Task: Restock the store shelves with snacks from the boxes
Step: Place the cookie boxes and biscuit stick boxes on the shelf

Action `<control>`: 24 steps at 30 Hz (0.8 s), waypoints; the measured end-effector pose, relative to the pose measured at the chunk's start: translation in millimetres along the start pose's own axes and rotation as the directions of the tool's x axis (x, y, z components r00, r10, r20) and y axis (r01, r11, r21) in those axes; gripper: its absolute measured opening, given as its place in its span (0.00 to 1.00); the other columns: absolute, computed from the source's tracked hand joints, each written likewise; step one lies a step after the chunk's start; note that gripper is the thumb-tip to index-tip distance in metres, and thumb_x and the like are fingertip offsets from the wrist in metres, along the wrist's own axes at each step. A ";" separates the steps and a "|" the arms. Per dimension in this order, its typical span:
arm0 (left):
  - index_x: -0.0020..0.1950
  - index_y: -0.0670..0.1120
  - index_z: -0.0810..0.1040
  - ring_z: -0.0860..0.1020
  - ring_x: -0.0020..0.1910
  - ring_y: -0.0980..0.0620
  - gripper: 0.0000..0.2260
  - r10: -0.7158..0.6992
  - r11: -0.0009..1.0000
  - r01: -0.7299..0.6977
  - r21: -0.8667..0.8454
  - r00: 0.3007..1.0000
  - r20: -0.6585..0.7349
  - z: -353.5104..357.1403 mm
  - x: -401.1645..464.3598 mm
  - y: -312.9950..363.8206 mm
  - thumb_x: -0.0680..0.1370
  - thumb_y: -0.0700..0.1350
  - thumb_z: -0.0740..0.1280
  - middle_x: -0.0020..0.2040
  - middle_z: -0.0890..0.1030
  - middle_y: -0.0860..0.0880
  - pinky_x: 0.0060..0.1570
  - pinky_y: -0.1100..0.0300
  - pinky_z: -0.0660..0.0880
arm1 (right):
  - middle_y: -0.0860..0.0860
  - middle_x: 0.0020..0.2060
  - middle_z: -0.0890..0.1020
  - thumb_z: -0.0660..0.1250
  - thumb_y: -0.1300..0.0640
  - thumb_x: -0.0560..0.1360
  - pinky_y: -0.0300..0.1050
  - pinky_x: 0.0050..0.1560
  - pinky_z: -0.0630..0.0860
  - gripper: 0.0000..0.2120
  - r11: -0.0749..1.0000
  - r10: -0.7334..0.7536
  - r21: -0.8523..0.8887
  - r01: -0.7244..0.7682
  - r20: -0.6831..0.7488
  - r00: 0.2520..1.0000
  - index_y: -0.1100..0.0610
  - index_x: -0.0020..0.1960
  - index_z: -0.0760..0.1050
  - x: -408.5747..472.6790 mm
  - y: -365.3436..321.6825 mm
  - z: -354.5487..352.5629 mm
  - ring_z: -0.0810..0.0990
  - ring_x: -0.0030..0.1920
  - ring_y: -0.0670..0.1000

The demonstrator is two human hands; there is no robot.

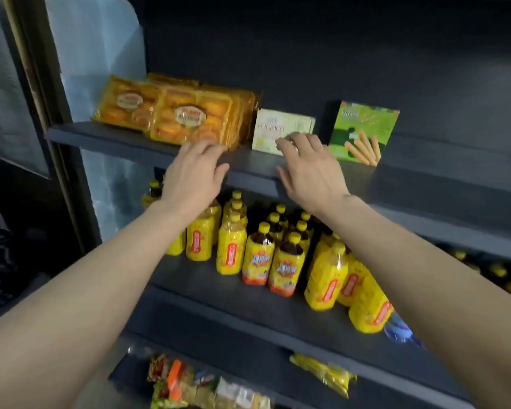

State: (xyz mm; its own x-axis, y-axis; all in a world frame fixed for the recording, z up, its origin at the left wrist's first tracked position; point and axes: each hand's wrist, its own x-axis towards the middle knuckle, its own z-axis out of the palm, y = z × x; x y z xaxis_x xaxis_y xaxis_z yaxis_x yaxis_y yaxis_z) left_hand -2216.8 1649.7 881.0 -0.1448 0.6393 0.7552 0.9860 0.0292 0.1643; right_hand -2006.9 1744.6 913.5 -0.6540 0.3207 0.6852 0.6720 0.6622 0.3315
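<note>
Dark grey shelving fills my view, three levels of it. Top shelf [136,141]: a row of orange cake packs [186,119] standing on edge at the left, a pale cream box [273,126] just beside them, then a gap, then a green biscuit-stick box [363,131] standing upright, well apart from the cream one.

Left hand [194,175] reaches up to the shelf lip, fingers loosely bent, fingertips at the lower right corner of the front cake pack; whether they touch I cannot tell, the frame is blurred. It holds nothing.

Right hand [309,169] is spread, fingers fairly straight, fingertips laid against the lower front of the cream box. No grip round it that I can see.

Middle shelf [219,293]: yellow-capped bottles [260,258] in rows, yellow labels, some with dark liquid at the neck. Lower shelf: mixed snack bags [189,385] and a yellow packet [322,373], blurred.
</note>
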 end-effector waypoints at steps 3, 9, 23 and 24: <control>0.69 0.45 0.75 0.71 0.63 0.41 0.17 -0.009 1.000 0.008 -0.027 0.999 -0.045 -4.5 -59.3 -9.9 0.81 0.47 0.62 0.65 0.75 0.43 0.62 0.48 0.70 | 0.60 0.62 0.75 0.61 0.51 0.79 0.57 0.56 0.74 0.20 0.999 0.007 0.048 -0.007 0.002 1.000 0.59 0.68 0.71 -46.0 -46.2 2.5 0.73 0.61 0.63; 0.66 0.46 0.75 0.72 0.62 0.41 0.14 -0.131 0.990 0.138 -0.042 0.981 0.143 41.5 -204.3 -35.9 0.81 0.47 0.62 0.64 0.75 0.44 0.57 0.48 0.73 | 0.61 0.62 0.75 0.62 0.53 0.78 0.58 0.55 0.74 0.20 0.980 -0.035 0.200 -0.013 0.232 0.972 0.59 0.68 0.72 -179.7 -133.0 67.3 0.74 0.60 0.64; 0.60 0.45 0.79 0.78 0.53 0.40 0.12 -0.217 0.936 0.352 -0.025 0.630 0.745 230.2 -607.5 -15.3 0.78 0.44 0.68 0.53 0.81 0.44 0.51 0.48 0.77 | 0.58 0.61 0.77 0.70 0.55 0.76 0.55 0.48 0.79 0.23 0.872 -0.081 0.294 -0.392 0.875 0.477 0.57 0.69 0.73 -560.5 -259.1 246.8 0.80 0.54 0.63; 0.61 0.45 0.79 0.77 0.53 0.40 0.12 -0.215 0.930 0.366 -0.021 0.590 0.778 244.1 -635.7 -11.6 0.79 0.45 0.66 0.54 0.81 0.44 0.52 0.48 0.76 | 0.57 0.61 0.76 0.69 0.54 0.77 0.56 0.49 0.79 0.22 0.869 -0.080 0.275 -0.411 0.898 0.433 0.57 0.69 0.72 -584.9 -265.6 259.4 0.79 0.55 0.62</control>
State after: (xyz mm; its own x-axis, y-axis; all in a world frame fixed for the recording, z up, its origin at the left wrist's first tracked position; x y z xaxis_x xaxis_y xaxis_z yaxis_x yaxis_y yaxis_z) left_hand -2115.9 1430.5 244.1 -0.2325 0.9690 -0.0831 0.8627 0.2449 0.4424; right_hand -1893.0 1556.7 256.4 -0.6485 0.6940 -0.3126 0.7572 0.6302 -0.1717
